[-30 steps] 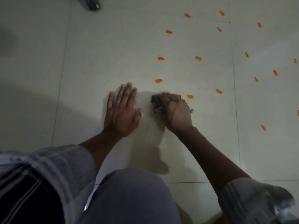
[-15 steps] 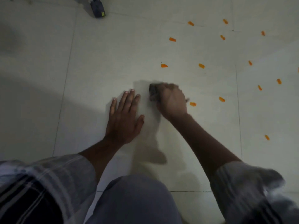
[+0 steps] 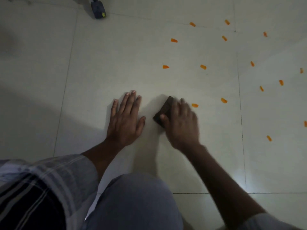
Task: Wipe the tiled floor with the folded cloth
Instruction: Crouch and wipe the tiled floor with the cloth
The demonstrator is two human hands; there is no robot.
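Observation:
A dark folded cloth (image 3: 163,110) lies on the pale tiled floor (image 3: 116,63), pressed down under my right hand (image 3: 180,123), whose fingers and thumb grip it; only its left part shows. My left hand (image 3: 126,118) rests flat on the floor just left of the cloth, fingers spread, holding nothing. Several small orange scraps lie on the tiles to the right and ahead; the nearest orange scrap (image 3: 194,105) sits just beyond my right fingertips.
A dark object with a yellow label (image 3: 98,9) stands on the floor at the far top. My knee in grey trousers (image 3: 132,205) fills the bottom centre. Tile joints run at left and right.
My right hand has slid the cloth back towards me and a little right, after pushing it forward half a second ago. My left hand stays planted flat.

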